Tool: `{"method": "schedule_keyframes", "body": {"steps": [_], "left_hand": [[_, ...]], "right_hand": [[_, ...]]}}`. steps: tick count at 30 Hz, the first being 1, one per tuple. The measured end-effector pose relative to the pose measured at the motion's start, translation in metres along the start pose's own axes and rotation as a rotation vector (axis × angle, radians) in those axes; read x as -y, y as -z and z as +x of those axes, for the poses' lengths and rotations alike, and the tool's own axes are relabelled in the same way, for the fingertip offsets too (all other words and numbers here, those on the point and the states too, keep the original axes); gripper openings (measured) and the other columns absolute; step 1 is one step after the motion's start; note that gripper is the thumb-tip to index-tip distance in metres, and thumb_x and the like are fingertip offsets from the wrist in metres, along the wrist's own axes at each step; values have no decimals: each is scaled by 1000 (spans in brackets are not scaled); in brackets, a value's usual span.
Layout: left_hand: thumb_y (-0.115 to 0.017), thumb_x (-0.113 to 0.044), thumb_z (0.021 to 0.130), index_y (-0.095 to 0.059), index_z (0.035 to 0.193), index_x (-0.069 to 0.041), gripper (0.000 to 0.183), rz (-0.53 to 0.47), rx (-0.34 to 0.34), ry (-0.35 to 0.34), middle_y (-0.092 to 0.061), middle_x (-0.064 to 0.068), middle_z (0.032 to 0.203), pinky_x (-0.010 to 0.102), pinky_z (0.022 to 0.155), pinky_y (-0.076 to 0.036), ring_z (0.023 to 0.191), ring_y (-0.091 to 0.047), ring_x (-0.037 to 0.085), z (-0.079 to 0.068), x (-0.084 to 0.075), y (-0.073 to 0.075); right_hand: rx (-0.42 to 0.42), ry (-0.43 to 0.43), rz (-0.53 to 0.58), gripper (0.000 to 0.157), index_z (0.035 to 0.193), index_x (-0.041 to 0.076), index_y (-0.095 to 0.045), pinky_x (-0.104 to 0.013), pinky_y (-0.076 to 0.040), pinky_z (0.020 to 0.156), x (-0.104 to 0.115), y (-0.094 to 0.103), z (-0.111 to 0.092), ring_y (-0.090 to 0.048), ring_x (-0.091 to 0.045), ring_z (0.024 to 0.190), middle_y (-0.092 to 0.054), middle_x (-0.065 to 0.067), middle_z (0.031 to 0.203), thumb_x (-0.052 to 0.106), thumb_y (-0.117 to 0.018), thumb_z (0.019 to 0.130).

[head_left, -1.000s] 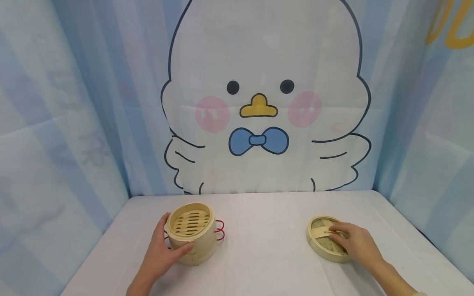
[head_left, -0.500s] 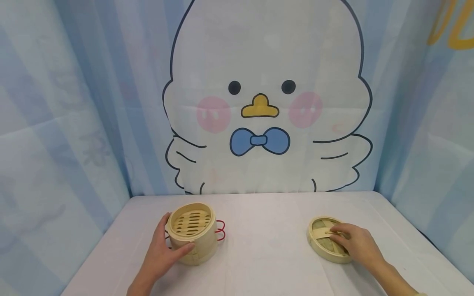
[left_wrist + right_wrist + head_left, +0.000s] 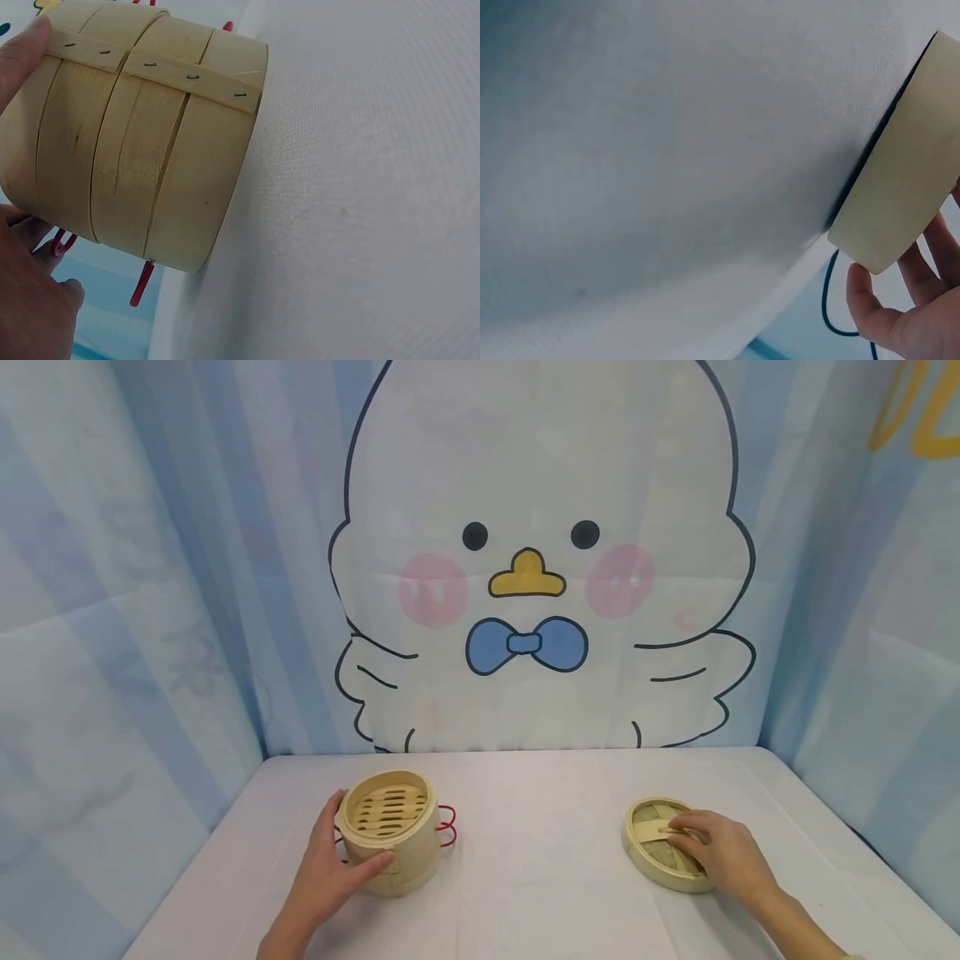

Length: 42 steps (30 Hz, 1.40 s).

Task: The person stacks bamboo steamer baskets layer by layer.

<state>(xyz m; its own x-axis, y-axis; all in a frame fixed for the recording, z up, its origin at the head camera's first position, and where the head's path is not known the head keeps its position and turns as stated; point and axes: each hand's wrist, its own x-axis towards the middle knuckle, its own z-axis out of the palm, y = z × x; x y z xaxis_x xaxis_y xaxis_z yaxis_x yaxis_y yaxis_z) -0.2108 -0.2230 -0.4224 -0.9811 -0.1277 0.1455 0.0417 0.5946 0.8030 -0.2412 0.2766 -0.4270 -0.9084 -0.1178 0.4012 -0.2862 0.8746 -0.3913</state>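
Observation:
On the left of the table stands a bamboo steamer, two tiers stacked, with a slatted top and red loop handles. My left hand grips its side, thumb at the front and fingers around the far left. The left wrist view shows the stapled bamboo walls of the steamer with the thumb at its upper rim. To the right lies the round woven steamer lid, with a strip across its top. My right hand pinches that strip. In the right wrist view the lid's pale side wall is close over the table.
A white cloth covers the table, and a wide stretch of it lies between steamer and lid. Behind hangs a curtain printed with a cartoon bird; blue and white curtains flank both sides.

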Motion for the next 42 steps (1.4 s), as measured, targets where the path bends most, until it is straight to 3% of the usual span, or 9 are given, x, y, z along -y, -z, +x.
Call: {"method": "schedule_keyframes", "body": {"steps": [13,20,42], "left_hand": [[-78,-55,65,-3,150,-8,123,2,3,-1,-14,18,152,60,106,-17,138,-11,37,-1,-1,1],[-78,-55,65,-3,149,-7,123,0,2,2,-14,18,151,60,105,-18,137,-12,39,-2,-1,1],[-77,-57,65,-3,149,-7,123,17,-2,12,-14,19,151,60,105,-20,136,-14,39,0,0,0]], "right_hand": [[-39,19,13,17,92,9,-73,-56,-46,82,10,7,12,-59,-40,98,-67,-12,98,18,-76,78],[-17,-19,36,21,96,8,-72,-57,-43,87,28,7,21,-56,-42,103,-65,-17,105,21,-75,79],[-30,33,142,21,98,9,-72,-54,-42,90,85,-5,45,-56,-37,106,-65,-13,109,21,-74,81]]}}
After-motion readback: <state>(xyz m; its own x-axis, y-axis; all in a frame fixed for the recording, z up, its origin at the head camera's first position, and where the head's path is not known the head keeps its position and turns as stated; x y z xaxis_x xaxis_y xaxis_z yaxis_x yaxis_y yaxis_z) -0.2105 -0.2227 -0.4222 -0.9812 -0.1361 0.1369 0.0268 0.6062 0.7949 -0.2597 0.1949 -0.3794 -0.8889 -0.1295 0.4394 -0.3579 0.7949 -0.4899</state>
